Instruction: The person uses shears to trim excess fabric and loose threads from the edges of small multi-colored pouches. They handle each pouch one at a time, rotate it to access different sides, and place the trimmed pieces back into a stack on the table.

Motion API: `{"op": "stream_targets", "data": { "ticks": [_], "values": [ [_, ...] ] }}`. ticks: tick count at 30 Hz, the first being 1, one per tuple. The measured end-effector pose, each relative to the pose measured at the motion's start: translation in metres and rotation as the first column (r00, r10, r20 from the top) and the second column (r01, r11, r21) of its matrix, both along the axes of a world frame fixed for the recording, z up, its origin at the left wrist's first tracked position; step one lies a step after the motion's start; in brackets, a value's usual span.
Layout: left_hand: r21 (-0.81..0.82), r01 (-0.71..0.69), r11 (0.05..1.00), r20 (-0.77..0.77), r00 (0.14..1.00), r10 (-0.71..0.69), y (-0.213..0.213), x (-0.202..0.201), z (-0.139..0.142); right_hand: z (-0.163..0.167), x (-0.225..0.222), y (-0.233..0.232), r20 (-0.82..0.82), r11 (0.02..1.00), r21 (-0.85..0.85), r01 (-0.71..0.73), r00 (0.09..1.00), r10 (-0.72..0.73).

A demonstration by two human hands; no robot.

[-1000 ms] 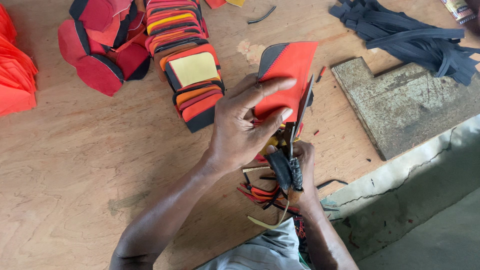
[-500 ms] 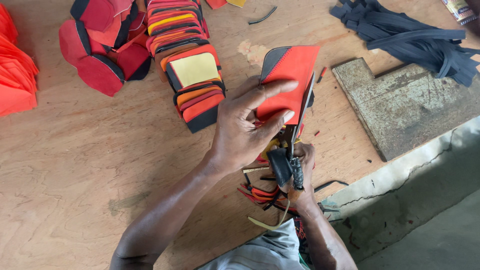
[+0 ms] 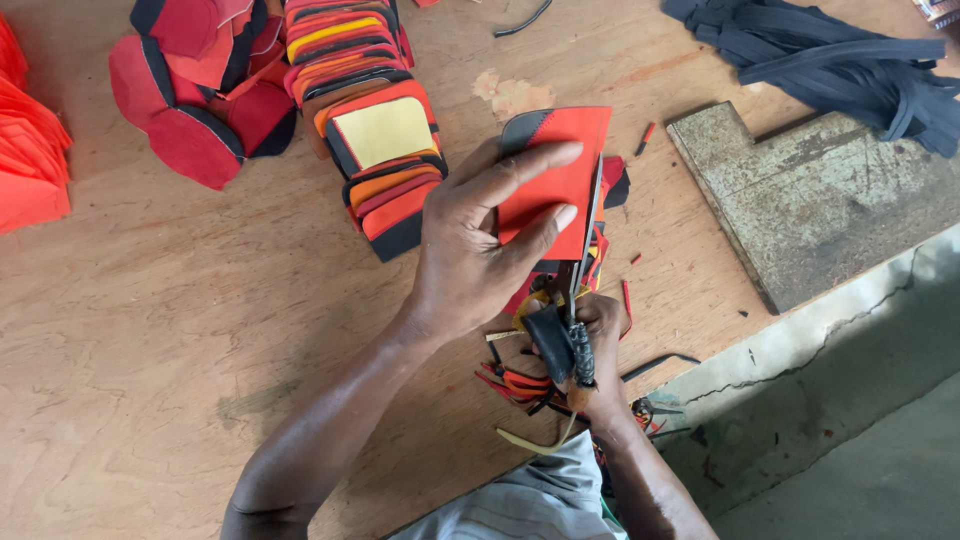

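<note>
My left hand (image 3: 480,245) presses a flat red piece with a black corner (image 3: 560,165) against the wooden table, fingers spread over it. My right hand (image 3: 595,345) grips a pair of scissors with black-wrapped handles (image 3: 562,345), whose blades run up along the red piece's right edge. Under and around my right hand lies a heap of thin red, orange and black offcuts (image 3: 525,385). A fanned row of red, orange and yellow cut pieces (image 3: 375,130) lies just left of my left hand.
Round red pieces with black edges (image 3: 195,95) are piled at the top left, and orange pieces (image 3: 30,150) at the left edge. A worn metal slab (image 3: 820,200) rests at the right. Dark fabric strips (image 3: 830,55) lie at the top right. The table edge (image 3: 700,370) runs diagonally past my right hand.
My left fingers have shifted slightly on the red piece, and the scissors have worked a little further up along its right edge. Nothing else has moved.
</note>
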State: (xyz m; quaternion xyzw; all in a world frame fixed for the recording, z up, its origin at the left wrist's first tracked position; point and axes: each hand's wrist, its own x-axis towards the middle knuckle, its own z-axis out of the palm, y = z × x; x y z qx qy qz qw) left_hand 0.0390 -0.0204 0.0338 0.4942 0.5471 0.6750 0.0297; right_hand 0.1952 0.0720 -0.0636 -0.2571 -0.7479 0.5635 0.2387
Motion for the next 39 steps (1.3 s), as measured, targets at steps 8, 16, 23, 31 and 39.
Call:
{"op": "stream_targets", "data": {
  "ticks": [8, 16, 23, 31, 39],
  "values": [
    [-0.017, -0.004, 1.0, -0.071, 0.997, 0.002, -0.001, 0.004, 0.005, 0.021, -0.008, 0.0, 0.013, 1.0, -0.006, 0.028, 1.0, -0.028],
    [-0.033, -0.01, 0.999, -0.093, 0.996, 0.006, -0.004, 0.008, 0.007, 0.011, -0.006, 0.009, 0.009, 0.998, 0.062, 0.028, 1.0, -0.029],
    [-0.044, -0.024, 0.999, -0.116, 0.993, 0.018, -0.003, 0.008, 0.005, -0.015, -0.007, 0.014, -0.106, 0.996, -0.054, 0.071, 0.991, -0.076],
    [-0.051, 0.017, 0.999, -0.08, 0.997, -0.021, -0.002, 0.007, 0.003, -0.021, -0.002, 0.016, -0.161, 0.992, 0.114, 0.045, 0.987, -0.026],
    [-0.081, 0.039, 0.996, -0.099, 0.994, -0.047, -0.001, 0.005, 0.001, -0.019, -0.001, 0.017, -0.142, 0.99, 0.142, -0.019, 0.989, 0.039]
  ]
}}
